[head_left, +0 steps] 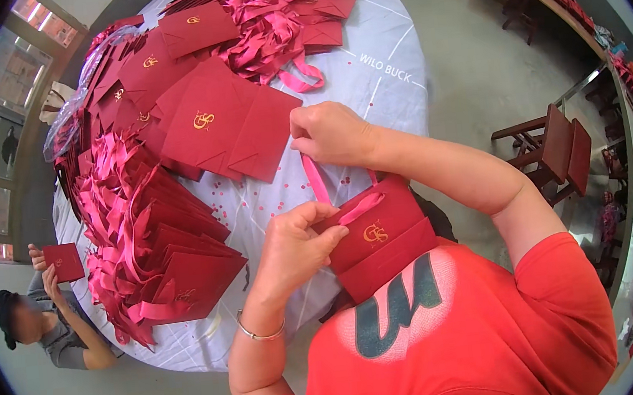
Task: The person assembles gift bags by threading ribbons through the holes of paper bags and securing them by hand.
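A dark red paper gift bag (384, 238) with a gold emblem leans against my red shirt at the table's near edge. A pink ribbon (316, 180) runs up from its top. My right hand (331, 133) is closed around the upper end of that ribbon, above the bag. Beside the bag's upper left corner, my left hand (294, 244) pinches with thumb and forefinger at the ribbon there. A loop of pink ribbon (362, 207) lies over the bag's front. Exactly what sits between the left fingertips is partly hidden.
Upright red bags with pink ribbons (172, 251) stand packed on the round table (392, 112) at left. Flat red bags (208, 120) and heaped ribbons (261, 37) lie farther back. Across the table's left, a person (64, 324) holds a small red item. Wooden stools (550, 146) stand right.
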The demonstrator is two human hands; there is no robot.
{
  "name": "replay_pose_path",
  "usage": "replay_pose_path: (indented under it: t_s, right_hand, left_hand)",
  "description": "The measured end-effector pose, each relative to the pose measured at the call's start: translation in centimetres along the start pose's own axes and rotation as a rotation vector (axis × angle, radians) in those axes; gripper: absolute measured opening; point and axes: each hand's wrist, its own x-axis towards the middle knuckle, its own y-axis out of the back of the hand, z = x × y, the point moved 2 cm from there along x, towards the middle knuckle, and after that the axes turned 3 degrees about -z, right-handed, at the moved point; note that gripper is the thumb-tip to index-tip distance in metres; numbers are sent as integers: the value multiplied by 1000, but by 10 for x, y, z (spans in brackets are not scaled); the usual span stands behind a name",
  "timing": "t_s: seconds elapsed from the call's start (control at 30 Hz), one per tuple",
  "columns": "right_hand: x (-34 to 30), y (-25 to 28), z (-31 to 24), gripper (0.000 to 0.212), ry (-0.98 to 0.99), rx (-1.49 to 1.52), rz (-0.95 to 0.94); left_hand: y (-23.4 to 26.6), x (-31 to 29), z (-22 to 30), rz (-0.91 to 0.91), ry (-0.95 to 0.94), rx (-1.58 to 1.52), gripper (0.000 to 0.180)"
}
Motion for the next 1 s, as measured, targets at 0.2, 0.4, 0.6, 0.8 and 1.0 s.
replay_pose_path:
  t_s: [0.2,0.4,0.6,0.8,1.0]
  right_hand:
    - [-13,46,0,25,-289,299,-50]
    - [-35,67,4,29,-335,-44,-230]
    - [-33,55,-7,26,-276,-117,-308]
    - [-29,52,-1,22,-283,71,-264]
    - [-38,33,2,20,-234,150,-90]
  left_hand:
    - [0,0,-9,40,-2,-10,22]
    - [-3,1,-11,31,-8,6,18]
    - [-7,-1,-5,34,28,121,22]
    - [-25,-11,19,325,-443,634,32]
    - [-37,5,3,368,-541,697,25]
